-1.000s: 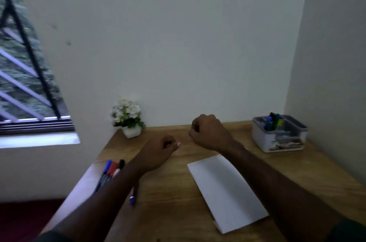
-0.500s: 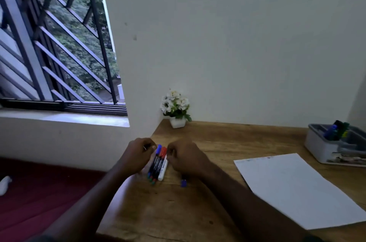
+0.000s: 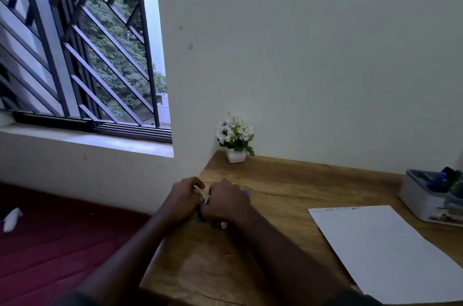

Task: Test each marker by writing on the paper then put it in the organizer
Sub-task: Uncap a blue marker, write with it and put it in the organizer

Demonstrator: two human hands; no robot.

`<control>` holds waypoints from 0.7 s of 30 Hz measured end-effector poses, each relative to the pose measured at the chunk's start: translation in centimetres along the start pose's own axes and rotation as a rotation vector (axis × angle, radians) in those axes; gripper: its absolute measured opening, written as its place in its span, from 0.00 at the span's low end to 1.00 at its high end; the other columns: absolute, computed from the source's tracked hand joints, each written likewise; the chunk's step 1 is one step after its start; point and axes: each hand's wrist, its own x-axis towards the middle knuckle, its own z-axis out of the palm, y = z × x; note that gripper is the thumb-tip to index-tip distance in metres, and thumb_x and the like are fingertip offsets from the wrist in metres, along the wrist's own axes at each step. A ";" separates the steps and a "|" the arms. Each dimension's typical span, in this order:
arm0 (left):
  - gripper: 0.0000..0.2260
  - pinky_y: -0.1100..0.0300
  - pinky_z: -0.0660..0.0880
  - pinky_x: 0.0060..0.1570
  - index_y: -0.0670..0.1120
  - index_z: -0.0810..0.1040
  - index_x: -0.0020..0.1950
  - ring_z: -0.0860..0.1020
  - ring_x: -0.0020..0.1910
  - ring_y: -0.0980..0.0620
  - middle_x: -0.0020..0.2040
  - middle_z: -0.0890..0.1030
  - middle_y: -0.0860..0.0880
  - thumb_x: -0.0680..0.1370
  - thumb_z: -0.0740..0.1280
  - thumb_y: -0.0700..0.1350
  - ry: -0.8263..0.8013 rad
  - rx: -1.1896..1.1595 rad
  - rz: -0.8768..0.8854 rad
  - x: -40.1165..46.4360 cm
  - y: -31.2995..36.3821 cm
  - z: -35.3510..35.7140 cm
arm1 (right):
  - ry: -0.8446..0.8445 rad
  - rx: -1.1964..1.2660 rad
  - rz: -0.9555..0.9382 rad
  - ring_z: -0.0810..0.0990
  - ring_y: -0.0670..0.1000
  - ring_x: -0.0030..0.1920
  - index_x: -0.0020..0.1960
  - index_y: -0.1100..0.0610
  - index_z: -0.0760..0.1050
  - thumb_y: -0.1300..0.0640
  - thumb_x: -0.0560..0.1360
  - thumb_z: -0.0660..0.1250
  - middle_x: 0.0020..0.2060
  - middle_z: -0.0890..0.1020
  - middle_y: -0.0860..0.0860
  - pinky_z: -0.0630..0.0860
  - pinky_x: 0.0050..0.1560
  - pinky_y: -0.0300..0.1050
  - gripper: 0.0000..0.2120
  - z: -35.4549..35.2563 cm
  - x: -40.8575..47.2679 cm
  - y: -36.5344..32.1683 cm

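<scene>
Head view: both hands meet at the desk's [image 3: 288,195] left edge, left hand [image 3: 184,199] and right hand [image 3: 226,203] curled over a bunch of markers [image 3: 220,225], mostly hidden. Picking one seems the step in hand. Next it must travel right to the paper [image 3: 380,250], then the organizer [image 3: 423,201] beyond.

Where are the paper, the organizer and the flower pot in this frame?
paper [image 3: 390,250], head view, on the middle of the white sheet.
organizer [image 3: 417,199], head view, on its pale front wall.
flower pot [image 3: 235,155], head view, on the white pot under the blooms.
</scene>
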 end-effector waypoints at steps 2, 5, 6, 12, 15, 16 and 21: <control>0.16 0.67 0.72 0.33 0.45 0.79 0.49 0.81 0.33 0.58 0.34 0.84 0.49 0.70 0.58 0.30 -0.002 -0.050 -0.014 0.0 0.1 0.1 | -0.046 -0.029 0.048 0.75 0.57 0.59 0.60 0.54 0.73 0.44 0.67 0.69 0.59 0.72 0.54 0.70 0.47 0.53 0.25 0.0 0.3 -0.5; 0.18 0.65 0.73 0.33 0.47 0.80 0.47 0.81 0.34 0.58 0.34 0.84 0.48 0.69 0.57 0.29 -0.009 -0.111 -0.006 0.0 0.5 0.2 | -0.036 -0.031 0.089 0.75 0.57 0.60 0.60 0.55 0.73 0.45 0.70 0.68 0.59 0.73 0.55 0.73 0.52 0.54 0.22 0.0 0.2 -0.6; 0.18 0.63 0.73 0.34 0.48 0.80 0.47 0.80 0.33 0.59 0.35 0.84 0.48 0.70 0.57 0.29 -0.010 -0.124 0.001 -0.1 0.5 0.3 | -0.017 -0.021 0.101 0.75 0.57 0.60 0.59 0.55 0.74 0.45 0.71 0.67 0.59 0.74 0.55 0.75 0.54 0.54 0.20 0.0 0.1 -0.5; 0.12 0.57 0.75 0.47 0.52 0.78 0.57 0.78 0.45 0.55 0.48 0.80 0.52 0.76 0.67 0.40 0.076 -0.059 0.129 0.4 1.2 1.2 | 0.056 0.175 0.079 0.75 0.51 0.35 0.36 0.55 0.71 0.47 0.70 0.66 0.36 0.77 0.52 0.68 0.32 0.42 0.13 -3.0 -1.1 2.7; 0.18 0.51 0.71 0.58 0.58 0.74 0.65 0.71 0.59 0.54 0.62 0.75 0.53 0.76 0.69 0.49 0.033 0.071 0.297 1.0 2.5 2.1 | 0.082 0.183 0.015 0.74 0.49 0.33 0.39 0.57 0.76 0.47 0.72 0.69 0.32 0.77 0.51 0.67 0.31 0.43 0.14 -5.8 -2.6 6.0; 0.17 0.50 0.69 0.59 0.59 0.75 0.65 0.69 0.61 0.55 0.64 0.73 0.54 0.76 0.68 0.51 0.024 0.097 0.337 1.1 3.3 2.6 | 0.102 0.203 0.001 0.75 0.48 0.34 0.41 0.57 0.77 0.47 0.73 0.69 0.34 0.79 0.51 0.71 0.33 0.44 0.13 -6.6 -3.3 7.3; 0.03 0.49 0.76 0.48 0.52 0.83 0.48 0.79 0.46 0.56 0.45 0.83 0.56 0.76 0.70 0.46 -0.112 -0.106 0.522 1.4 8.5 5.6 | 0.272 0.518 -0.029 0.83 0.45 0.33 0.38 0.57 0.80 0.53 0.75 0.71 0.33 0.85 0.50 0.79 0.36 0.43 0.09 -10.2 -7.1 14.5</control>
